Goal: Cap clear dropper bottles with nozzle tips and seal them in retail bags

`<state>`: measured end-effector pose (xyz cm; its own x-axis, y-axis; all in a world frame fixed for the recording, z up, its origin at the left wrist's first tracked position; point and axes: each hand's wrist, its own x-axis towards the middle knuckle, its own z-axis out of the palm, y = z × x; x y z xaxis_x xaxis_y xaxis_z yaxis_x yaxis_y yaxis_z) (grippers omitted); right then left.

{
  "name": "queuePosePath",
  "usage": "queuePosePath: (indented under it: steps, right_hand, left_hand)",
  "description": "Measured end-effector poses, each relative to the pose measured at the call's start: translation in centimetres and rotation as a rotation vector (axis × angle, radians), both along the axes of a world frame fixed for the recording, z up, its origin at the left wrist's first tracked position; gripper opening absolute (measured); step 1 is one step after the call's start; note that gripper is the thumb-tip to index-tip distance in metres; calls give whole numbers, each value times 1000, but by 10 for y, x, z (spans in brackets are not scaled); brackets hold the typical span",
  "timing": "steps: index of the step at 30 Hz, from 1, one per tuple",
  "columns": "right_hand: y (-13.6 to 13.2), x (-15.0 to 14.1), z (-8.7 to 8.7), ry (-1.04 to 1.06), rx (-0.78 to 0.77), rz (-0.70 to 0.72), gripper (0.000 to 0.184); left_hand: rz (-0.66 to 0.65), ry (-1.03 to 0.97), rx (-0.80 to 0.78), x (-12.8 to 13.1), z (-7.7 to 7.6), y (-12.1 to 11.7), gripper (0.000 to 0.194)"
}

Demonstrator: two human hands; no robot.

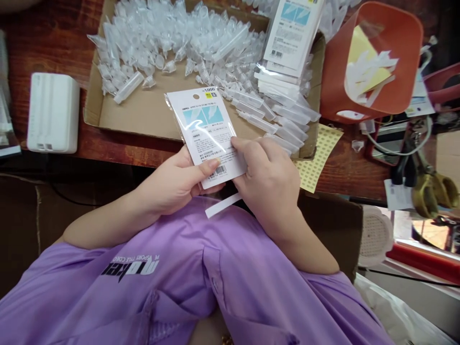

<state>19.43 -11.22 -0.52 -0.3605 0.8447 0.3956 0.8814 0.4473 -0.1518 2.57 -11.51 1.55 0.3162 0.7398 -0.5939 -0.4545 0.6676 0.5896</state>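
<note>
A white printed card in a clear plastic sleeve [212, 136] is held above my lap, tilted, with blue pictures, small print and a barcode facing up. My left hand [179, 179] grips its lower left, thumb on top by the barcode and fingers underneath. At the card's lower right edge, my right hand [268, 175] is closed, with its index fingertip against the edge. A narrow white strip [223, 206] sticks out from below my right hand; how the fingers hold it is hidden.
A cardboard tray [143, 120] holds many clear plastic tubes and nozzles, plus a stack of similar packaged cards [291, 38]. To its right stand an orange bin [334, 81] with paper strips, a yellow sticker sheet [319, 158] and scissors [427, 191]. A white box-shaped device [53, 112] sits left.
</note>
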Motion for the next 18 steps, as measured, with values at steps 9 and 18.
queuePosePath:
  steps: [9, 18]
  right_hand:
    - [2, -5, -20, 90, -9, -36, 26]
    - [-8, 9, -16, 30, -150, 47, 33]
  left_hand:
    - [23, 16, -8, -1, -13, -5, 31]
    - [6, 21, -44, -4, -29, -4, 32]
